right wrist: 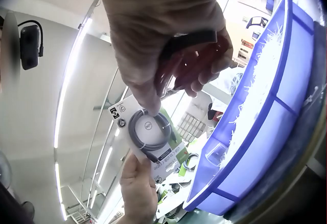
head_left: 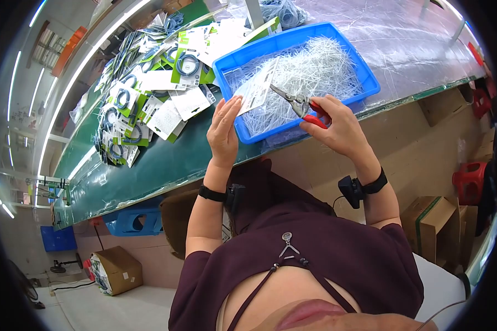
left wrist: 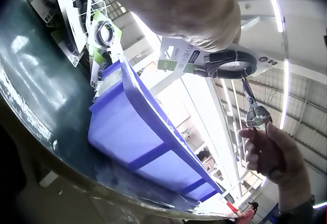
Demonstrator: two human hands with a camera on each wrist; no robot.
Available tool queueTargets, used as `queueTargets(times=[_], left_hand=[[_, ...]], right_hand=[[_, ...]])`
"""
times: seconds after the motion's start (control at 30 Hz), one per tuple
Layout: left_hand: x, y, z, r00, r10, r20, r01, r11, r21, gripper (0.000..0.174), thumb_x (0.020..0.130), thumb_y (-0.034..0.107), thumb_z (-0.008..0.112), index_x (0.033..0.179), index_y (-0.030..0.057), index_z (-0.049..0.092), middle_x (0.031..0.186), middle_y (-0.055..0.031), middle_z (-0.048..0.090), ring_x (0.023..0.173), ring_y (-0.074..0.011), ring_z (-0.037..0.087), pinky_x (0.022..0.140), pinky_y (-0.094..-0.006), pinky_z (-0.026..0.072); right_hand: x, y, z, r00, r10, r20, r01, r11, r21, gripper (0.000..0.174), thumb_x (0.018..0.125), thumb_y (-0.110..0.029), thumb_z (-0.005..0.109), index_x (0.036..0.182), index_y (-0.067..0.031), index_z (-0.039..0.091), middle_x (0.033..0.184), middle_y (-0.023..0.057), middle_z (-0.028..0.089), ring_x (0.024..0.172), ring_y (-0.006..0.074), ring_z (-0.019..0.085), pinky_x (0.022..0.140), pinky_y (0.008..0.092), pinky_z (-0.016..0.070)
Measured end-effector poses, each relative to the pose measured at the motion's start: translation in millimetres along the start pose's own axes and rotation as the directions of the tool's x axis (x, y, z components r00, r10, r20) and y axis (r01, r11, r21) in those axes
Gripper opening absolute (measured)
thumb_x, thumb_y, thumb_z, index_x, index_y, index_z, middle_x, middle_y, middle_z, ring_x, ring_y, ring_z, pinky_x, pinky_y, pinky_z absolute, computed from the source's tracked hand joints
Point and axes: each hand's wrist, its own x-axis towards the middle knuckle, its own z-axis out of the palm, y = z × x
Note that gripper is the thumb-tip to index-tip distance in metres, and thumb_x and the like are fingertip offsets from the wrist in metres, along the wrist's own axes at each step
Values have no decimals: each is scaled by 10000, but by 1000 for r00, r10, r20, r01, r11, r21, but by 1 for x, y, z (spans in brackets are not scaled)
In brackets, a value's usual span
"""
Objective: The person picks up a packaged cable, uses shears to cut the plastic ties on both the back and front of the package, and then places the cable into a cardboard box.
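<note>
The left hand [head_left: 223, 132] holds a white and green card [head_left: 258, 88] above the near left part of a blue tray [head_left: 315, 122]. A grey coiled cable [right wrist: 149, 130] is fastened to that card's face in the right wrist view. Around the red handles of the cutting pliers [head_left: 297, 102], the fingers of the right hand [head_left: 339, 129] are curled. The pliers' tips are at the card's edge beside the cable in the left wrist view; whether the blades touch anything cannot be told. Many thin white strips [head_left: 320, 69] fill the tray.
Carded cables [head_left: 132, 105] lie in a large heap on the green table [head_left: 94, 185] left of the tray. Behind the tray is a clear bag with more cables [head_left: 284, 14]. Cardboard boxes [head_left: 433, 220] and a red stool [head_left: 469, 179] stand below the table at right.
</note>
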Motion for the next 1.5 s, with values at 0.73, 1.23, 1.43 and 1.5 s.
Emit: queueTargets(times=[0.73,1.23,1.43,1.5], left_hand=[[-18,4,6,941,-338,-5,330,921,-208,328,892,-108,503,1165,12,639,1125,-119,679,1039,-205,649,893,-274,482],[-9,1,2,969,-241,43,245,944,-219,324,901,-104,481,1167,5,629,1116,-125,681,1113,-265,626,1038,-411,422],[-15,-3,1,933,-347,99,361,904,-229,335,898,-110,479,1176,11,622,1117,-126,681,1113,-265,626,1035,-417,424],[-7,1,0,970,-226,90,241,947,-212,344,894,-116,478,1180,13,619,1118,-127,681,1111,-264,627,1033,-419,426]], right_hand=[[3,5,5,999,-15,29,12,997,75,469,771,-223,748,1126,33,582,892,107,558,748,222,552,694,308,459],[7,17,0,989,-66,133,44,986,162,451,772,-205,741,1123,33,587,889,107,559,762,202,550,704,300,457],[8,13,-7,987,-63,149,46,992,116,457,769,-201,737,1132,30,582,870,104,544,757,202,541,706,301,452],[8,13,-7,987,-64,146,49,994,101,467,768,-204,736,1141,29,577,862,101,537,753,204,537,704,303,451]])
